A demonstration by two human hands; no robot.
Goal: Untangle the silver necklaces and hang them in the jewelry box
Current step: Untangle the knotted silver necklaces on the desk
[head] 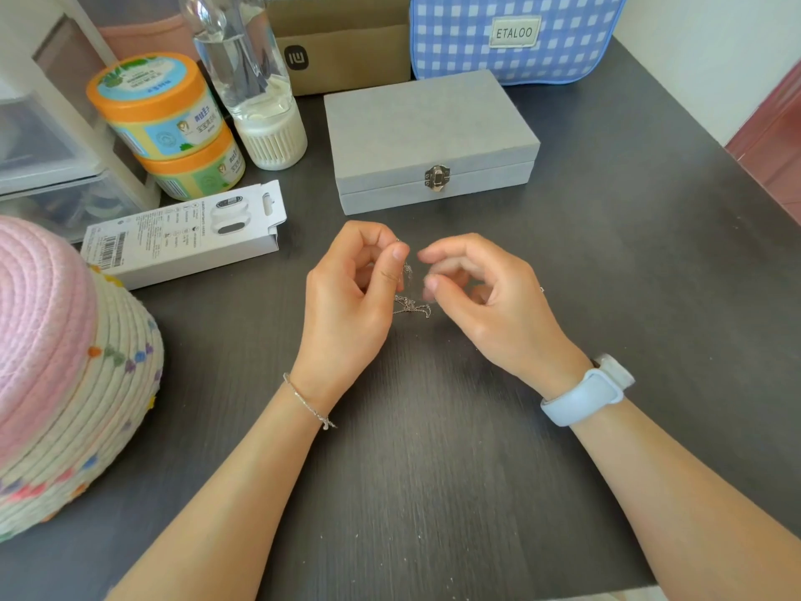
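Legible: "ETALOO" in dark capitals on a pale sewn patch, fixed to the front of the blue-and-white checked bag at the back of the desk; a white logo mark on a dark rounded square, printed on the side of the brown cardboard box; a barcode on the near end of the flat white product carton, digits and remaining small print too fine to read; two stacked orange-lidded tubs carry Chinese characters and blue lettering, not resolvable.
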